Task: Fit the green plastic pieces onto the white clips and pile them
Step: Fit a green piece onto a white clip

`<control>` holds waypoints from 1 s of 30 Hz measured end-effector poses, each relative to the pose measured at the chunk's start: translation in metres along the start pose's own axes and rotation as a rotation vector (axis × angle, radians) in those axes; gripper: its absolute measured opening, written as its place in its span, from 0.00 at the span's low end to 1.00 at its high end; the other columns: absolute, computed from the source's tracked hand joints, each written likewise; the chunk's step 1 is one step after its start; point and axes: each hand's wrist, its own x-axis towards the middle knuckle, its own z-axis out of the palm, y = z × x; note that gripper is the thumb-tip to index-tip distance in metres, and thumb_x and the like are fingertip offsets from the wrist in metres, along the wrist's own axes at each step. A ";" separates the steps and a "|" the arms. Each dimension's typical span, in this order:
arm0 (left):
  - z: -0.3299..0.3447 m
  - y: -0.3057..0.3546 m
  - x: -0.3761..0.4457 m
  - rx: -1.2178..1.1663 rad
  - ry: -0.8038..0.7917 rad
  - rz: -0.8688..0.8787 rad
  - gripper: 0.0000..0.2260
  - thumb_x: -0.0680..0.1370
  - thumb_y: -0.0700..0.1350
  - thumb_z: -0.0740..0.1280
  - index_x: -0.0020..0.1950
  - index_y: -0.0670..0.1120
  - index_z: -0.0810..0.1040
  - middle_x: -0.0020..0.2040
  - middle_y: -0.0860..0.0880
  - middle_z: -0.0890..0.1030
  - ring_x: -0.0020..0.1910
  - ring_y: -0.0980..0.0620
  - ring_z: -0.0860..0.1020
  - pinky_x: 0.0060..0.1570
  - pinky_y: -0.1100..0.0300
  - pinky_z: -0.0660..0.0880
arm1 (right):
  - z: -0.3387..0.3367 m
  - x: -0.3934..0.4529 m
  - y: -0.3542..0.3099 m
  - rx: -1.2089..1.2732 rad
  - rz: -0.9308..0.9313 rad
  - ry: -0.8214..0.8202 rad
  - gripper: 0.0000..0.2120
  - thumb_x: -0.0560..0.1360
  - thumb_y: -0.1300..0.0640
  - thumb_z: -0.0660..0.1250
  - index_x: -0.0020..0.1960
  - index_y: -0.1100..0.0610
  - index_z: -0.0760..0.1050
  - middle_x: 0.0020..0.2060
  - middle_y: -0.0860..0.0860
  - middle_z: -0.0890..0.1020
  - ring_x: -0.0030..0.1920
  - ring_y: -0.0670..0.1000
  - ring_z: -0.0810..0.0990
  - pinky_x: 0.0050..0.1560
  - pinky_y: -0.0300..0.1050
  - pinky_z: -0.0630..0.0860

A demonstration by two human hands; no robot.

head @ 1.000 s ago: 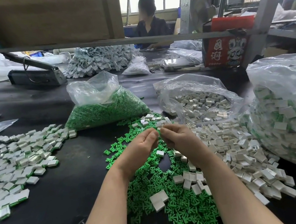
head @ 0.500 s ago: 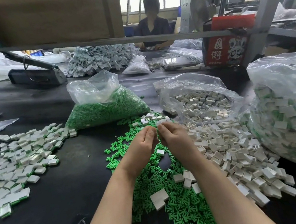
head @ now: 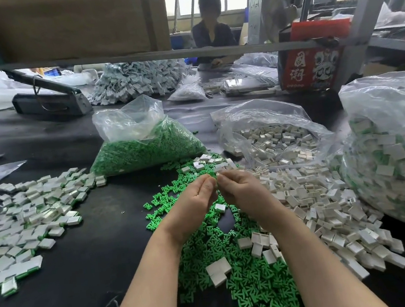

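My left hand (head: 197, 200) and my right hand (head: 242, 192) meet fingertip to fingertip above the black table. Their curled fingers pinch one small part between them, and the fingers hide nearly all of it. Below the hands lies a spread of loose green plastic pieces (head: 251, 275). To the right is a heap of loose white clips (head: 318, 202), and a few white clips (head: 218, 271) lie on the green ones. A pile of fitted white-and-green clips (head: 25, 223) covers the table at the left.
A clear bag of green pieces (head: 144, 148) stands behind the hands, with an open bag of white clips (head: 271, 139) beside it. A big bag of fitted clips (head: 397, 153) fills the right edge. A person (head: 211, 31) sits at the far side, behind a metal rail (head: 132, 57).
Both hands stay together at the same spot, and their fingertips have closed more tightly on the small part. The view has shifted slightly.
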 end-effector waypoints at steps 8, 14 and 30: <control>0.003 0.002 0.001 0.066 0.023 0.081 0.12 0.85 0.43 0.54 0.45 0.49 0.72 0.32 0.64 0.77 0.31 0.68 0.73 0.34 0.76 0.70 | 0.000 -0.001 -0.003 -0.163 -0.045 0.074 0.13 0.82 0.56 0.60 0.41 0.59 0.76 0.27 0.47 0.71 0.30 0.47 0.66 0.33 0.45 0.65; -0.005 -0.011 0.008 0.186 0.080 0.091 0.13 0.84 0.49 0.56 0.41 0.49 0.69 0.34 0.55 0.67 0.31 0.58 0.64 0.32 0.64 0.64 | 0.005 0.001 0.000 -0.571 -0.137 0.206 0.13 0.81 0.52 0.59 0.41 0.57 0.72 0.29 0.49 0.74 0.31 0.49 0.71 0.34 0.49 0.67; -0.002 -0.014 0.006 0.103 0.026 0.056 0.12 0.85 0.44 0.55 0.43 0.50 0.72 0.30 0.64 0.73 0.29 0.66 0.70 0.32 0.74 0.68 | 0.008 0.000 0.001 -0.429 -0.083 0.151 0.15 0.83 0.56 0.57 0.40 0.61 0.73 0.28 0.48 0.71 0.33 0.50 0.69 0.39 0.54 0.69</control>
